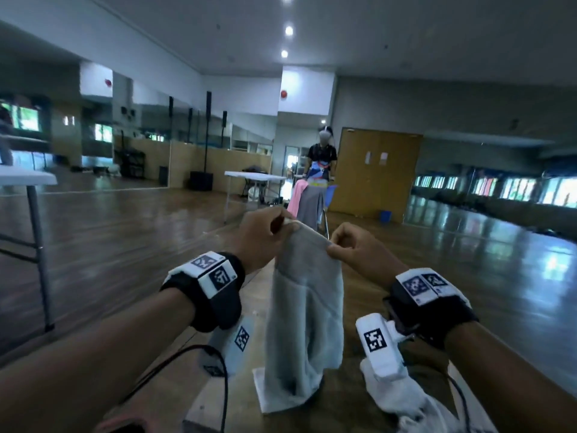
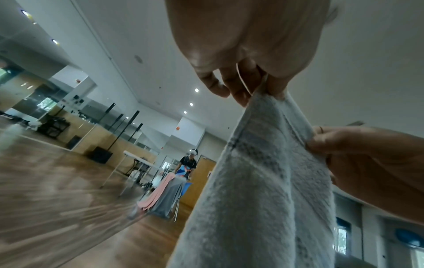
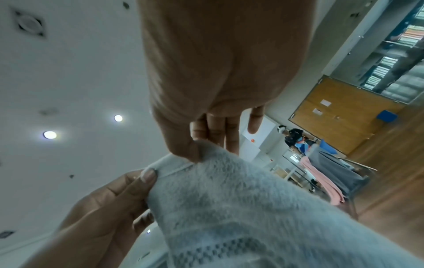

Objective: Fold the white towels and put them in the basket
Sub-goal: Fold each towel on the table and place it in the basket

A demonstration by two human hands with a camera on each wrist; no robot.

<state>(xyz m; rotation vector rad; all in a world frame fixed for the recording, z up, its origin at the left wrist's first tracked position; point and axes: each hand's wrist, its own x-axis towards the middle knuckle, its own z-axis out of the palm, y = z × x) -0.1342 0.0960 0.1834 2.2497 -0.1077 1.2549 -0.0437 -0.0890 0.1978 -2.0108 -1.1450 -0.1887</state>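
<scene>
While both hands (image 1: 262,235) pinch its top edge, towel (image 1: 307,314) hangs lengthwise downward.

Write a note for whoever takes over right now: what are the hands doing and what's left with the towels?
Left hand: pinches one top corner of the towel.
Right hand: pinches the other end of the same top edge, close beside the left.
The towel hangs down from both hands, its bottom reaching a flat white towel on the table.
Another crumpled white towel lies lower right on the table.
Done: one towel looks laid flat or folded; I cannot tell which.
Left: fold the hanging towel, then the crumpled one, and put all in the basket, which is not in view.
</scene>
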